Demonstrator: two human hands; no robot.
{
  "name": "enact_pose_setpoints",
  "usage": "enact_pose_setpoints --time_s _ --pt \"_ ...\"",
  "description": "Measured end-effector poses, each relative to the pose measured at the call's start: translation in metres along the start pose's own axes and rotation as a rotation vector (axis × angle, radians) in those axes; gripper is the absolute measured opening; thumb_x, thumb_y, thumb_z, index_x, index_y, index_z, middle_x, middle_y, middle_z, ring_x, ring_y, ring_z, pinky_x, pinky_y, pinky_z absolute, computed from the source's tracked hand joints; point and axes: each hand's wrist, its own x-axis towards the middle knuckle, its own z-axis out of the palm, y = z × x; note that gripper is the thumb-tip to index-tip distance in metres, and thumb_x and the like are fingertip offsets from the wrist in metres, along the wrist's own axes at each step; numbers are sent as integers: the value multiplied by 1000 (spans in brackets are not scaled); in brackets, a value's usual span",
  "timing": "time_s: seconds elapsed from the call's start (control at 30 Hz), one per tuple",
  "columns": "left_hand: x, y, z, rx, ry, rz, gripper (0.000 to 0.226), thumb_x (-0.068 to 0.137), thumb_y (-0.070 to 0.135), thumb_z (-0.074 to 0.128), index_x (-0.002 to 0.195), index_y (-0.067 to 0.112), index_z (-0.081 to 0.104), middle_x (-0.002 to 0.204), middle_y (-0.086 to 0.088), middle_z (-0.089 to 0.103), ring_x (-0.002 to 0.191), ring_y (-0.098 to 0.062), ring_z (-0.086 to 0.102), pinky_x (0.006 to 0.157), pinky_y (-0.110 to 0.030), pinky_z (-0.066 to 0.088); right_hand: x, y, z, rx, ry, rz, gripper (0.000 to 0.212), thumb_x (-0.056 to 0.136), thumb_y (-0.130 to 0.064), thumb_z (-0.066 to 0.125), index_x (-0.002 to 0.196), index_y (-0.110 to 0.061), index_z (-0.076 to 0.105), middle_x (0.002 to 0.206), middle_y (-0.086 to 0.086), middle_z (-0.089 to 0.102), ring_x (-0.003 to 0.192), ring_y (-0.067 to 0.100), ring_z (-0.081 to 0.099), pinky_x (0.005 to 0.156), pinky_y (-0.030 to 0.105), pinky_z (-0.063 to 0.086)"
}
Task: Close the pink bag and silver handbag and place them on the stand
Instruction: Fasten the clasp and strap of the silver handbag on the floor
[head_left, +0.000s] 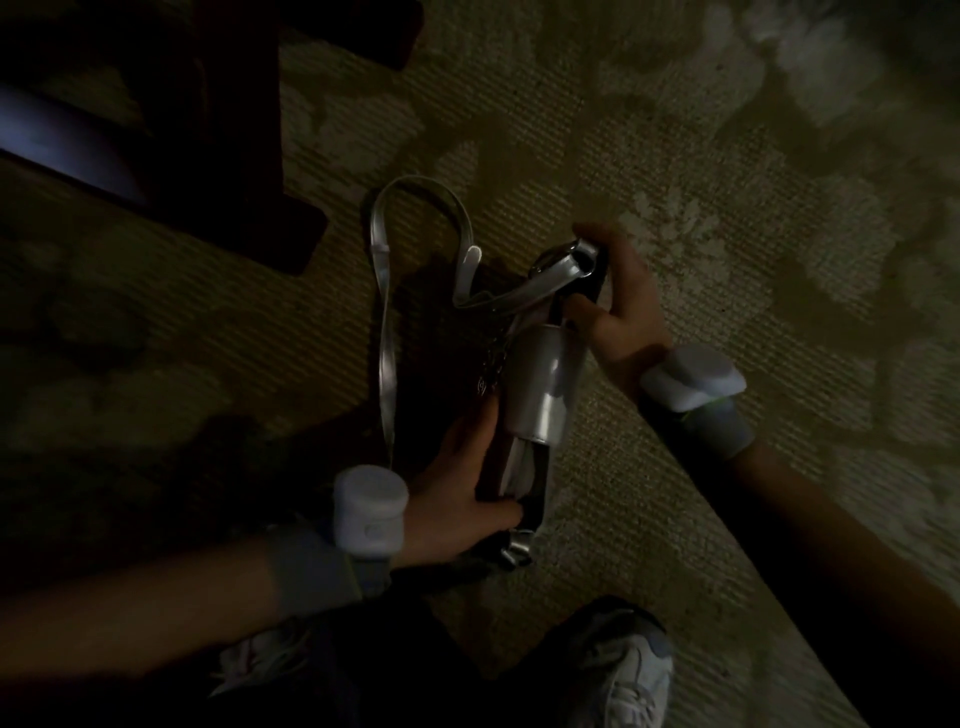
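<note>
Both hands grip silver handbag (535, 384) over carpet (727, 260): left hand (462, 499) fingers curled round near end, right hand (613, 306) fingers pinching far end.

- We've got the handbag (535, 384) on the carpet (701, 182), between our left hand (457, 499) at its near end and right hand (618, 306) at its far end.
- Strap (387, 332) loops left.
- Furniture (223, 130) far left; shoes (628, 675) nearest us.

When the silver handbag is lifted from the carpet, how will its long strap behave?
Probably floppy: the strap lies in a loose loop on the carpet, so it would likely dangle and swing. The silver handbag looks soft-sided where the left hand and right hand grip it.
</note>
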Motion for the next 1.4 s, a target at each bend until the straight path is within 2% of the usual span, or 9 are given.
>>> enact_pose_setpoints --time_s 0.13,0.27,0.43,0.53,0.7,0.93,1.07,1.27,1.4 --pt "3 0 -5 57 5 -50 98 72 15 63 127 52 -9 154 0 6 140 -19 15 107 -30 25 4 5 -6 21 63 76 28 88 -14 52 116 -13 52 101 -5 57 83 1 54 72 12 43" --pt "10 -2 -27 111 10 -161 105 62 20 63 146 26 0 152 -7 24 137 -22 29 113 -34 29 7 4 -24 -330 8 26 33 87 -21 54 119 -14 51 114 13 54 94 29 55 74 34 43" --pt "19 7 -76 195 131 -231 81 72 9 66 141 16 25 136 -14 45 125 -28 45 92 -27 41 7 2 -45 -558 -227 290 21 87 -20 49 100 -10 63 105 17 59 94 35 58 70 31 39" --pt "19 11 -100 373 125 -258 74 60 29 64 129 14 41 123 -17 58 111 -32 55 94 -42 48 -3 -2 -52 -525 -240 384 18 89 -21 47 88 -8 60 88 13 58 77 29 54 62 29 37" --pt "21 39 -120 589 -61 -546 32 88 26 51 114 7 50 102 -19 62 54 -26 63 39 -25 49 -19 -16 -65 -492 -312 440 21 91 -18 49 95 -8 67 86 15 68 69 30 65 56 32 53" --pt "-2 102 -157 573 184 -296 30 85 19 60 113 12 57 97 -12 60 60 -19 58 32 -21 47 -25 -66 -103 -455 -287 330 25 94 -19 45 114 -13 59 99 16 67 76 34 65 70 41 57" --pt "-23 137 -170 561 267 -216 42 84 18 60 124 16 46 103 -17 66 32 -11 53 36 -23 42 -21 -104 -132 -416 -225 259 24 92 -21 45 110 -17 60 89 13 68 65 31 66 66 42 58" --pt "-63 187 -192 610 504 -135 34 83 25 60 114 17 47 79 -3 53 38 -25 52 41 -27 40 -14 -155 -162 -348 -135 195 27 91 -18 45 116 -18 56 78 6 59 72 30 64 69 48 59" --pt "-78 208 -206 628 555 -178 28 84 22 60 108 18 46 77 -3 52 37 -25 53 34 -23 38 0 -179 -170 -310 -171 214 30 91 -18 46 118 -13 57 95 13 64 78 31 63 73 49 59"
